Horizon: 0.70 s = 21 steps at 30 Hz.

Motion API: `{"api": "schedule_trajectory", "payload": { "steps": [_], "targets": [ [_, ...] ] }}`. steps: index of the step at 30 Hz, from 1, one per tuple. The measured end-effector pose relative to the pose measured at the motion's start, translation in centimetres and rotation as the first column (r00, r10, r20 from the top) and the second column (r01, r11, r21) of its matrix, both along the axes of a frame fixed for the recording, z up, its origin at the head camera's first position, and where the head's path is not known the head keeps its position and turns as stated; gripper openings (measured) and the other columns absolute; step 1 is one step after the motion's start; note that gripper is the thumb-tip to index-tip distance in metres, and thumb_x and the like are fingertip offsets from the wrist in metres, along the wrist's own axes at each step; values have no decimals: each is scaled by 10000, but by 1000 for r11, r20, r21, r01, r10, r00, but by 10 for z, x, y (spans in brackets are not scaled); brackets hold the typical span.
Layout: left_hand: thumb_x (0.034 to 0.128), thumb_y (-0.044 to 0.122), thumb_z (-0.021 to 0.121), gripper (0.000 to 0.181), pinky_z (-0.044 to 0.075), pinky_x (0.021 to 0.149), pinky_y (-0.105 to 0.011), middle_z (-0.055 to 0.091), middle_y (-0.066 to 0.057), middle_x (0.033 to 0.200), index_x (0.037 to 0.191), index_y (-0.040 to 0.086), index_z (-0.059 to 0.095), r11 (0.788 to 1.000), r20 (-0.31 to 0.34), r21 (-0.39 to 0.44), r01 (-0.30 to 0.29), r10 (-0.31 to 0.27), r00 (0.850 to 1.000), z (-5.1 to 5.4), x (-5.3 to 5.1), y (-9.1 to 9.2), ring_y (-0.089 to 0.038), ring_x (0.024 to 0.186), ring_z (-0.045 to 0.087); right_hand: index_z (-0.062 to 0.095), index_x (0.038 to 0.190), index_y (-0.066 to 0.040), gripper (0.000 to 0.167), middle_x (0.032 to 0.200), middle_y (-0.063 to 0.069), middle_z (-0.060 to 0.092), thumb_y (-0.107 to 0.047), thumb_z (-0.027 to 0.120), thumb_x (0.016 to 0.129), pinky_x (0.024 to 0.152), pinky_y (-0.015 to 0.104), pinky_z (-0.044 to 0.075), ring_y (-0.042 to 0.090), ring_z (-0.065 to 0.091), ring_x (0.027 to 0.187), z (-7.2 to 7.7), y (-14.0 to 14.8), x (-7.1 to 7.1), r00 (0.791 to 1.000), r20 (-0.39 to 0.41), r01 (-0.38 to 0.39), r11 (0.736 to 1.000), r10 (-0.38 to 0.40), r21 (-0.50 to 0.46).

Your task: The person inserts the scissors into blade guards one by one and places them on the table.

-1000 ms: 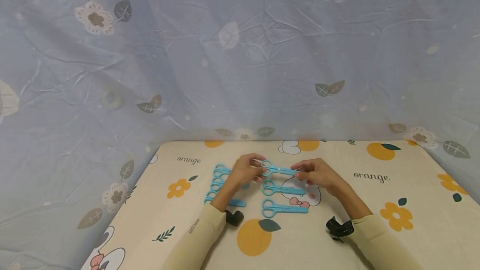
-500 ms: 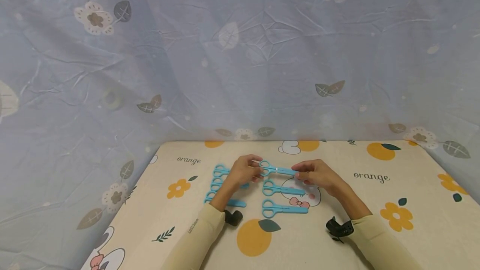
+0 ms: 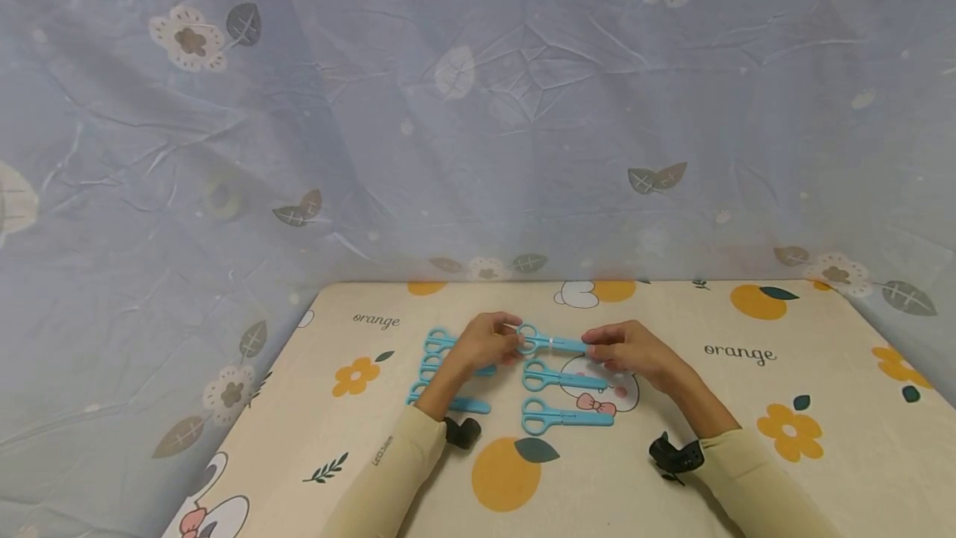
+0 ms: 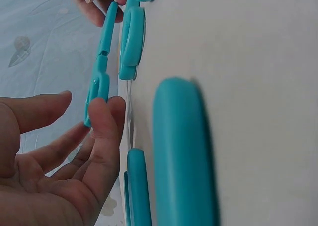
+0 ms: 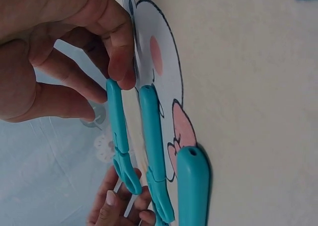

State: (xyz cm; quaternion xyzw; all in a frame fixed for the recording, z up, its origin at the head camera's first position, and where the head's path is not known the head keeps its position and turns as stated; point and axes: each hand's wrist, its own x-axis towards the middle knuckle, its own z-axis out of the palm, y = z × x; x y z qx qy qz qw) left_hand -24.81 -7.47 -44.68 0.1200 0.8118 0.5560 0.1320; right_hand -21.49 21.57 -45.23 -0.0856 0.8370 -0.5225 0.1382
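A light blue pair of scissors with a matching blade cover (image 3: pixel 566 344) lies crosswise between the two hands, at the far end of the right-hand column. My left hand (image 3: pixel 485 341) holds its ring handles between the fingertips. At the covered blade end are the fingertips of my right hand (image 3: pixel 633 352), which pinch the tip. In the left wrist view these scissors (image 4: pixel 101 62) appear slightly raised off the cloth, and the left thumb stands apart from the handle. Two like pairs, the middle scissors (image 3: pixel 565 376) and the near scissors (image 3: pixel 568 416), lie parallel closer to the body.
Left of this column lie more blue scissors (image 3: pixel 439 340), partly hidden by the left forearm. A cream tablecloth (image 3: pixel 672 471) printed with oranges and flowers covers the table. A grey-blue patterned curtain (image 3: pixel 478 148) hangs behind it and at the sides.
The scissors between the hands have shifted slightly left and a little lower. My left fingertips have slid left towards the edge of the handles. The other scissors have not moved.
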Motion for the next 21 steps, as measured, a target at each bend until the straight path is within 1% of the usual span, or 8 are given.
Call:
{"api": "schedule_trajectory", "payload": {
  "steps": [4,7,14,21],
  "targets": [
    [1018,77,720,374,687,778,-360,748,-188,1142,1371,-34,670,1000,-3,-18,6,-6,1000,-1,-1,-1,-302,922,793,646,1401,73,408,1367,241,695,-150,658,1060,1044,470,612,280,699,1164,0,-1,2,1000,4,-3,1000,3,9],
    [1016,92,726,385,684,777,-356,749,-196,1160,1374,-37,669,999,-14,-40,16,-16,1000,-2,-1,-2,-299,923,793,645,1399,81,399,1407,266,666,-132,637,1061,1066,498,606,303,693,1182,2,-3,3,1000,-8,-3,1000,3,23],
    [1018,142,740,429,674,752,-340,737,-216,1235,1403,-30,658,995,-41,-99,34,-38,998,-1,-2,-3,-288,924,795,652,1385,93,384,1411,286,648,-82,622,1045,1013,485,629,319,688,1138,5,-6,6,999,-50,-4,997,8,72],
    [1023,181,752,472,669,733,-339,701,-244,1328,1437,-16,640,988,-45,-147,43,-50,998,-2,-1,-4,-285,1002,778,634,1403,92,399,1385,271,658,-85,613,1047,1020,497,629,321,662,1160,4,-6,7,998,-52,-24,998,27,63]
  ]
}}
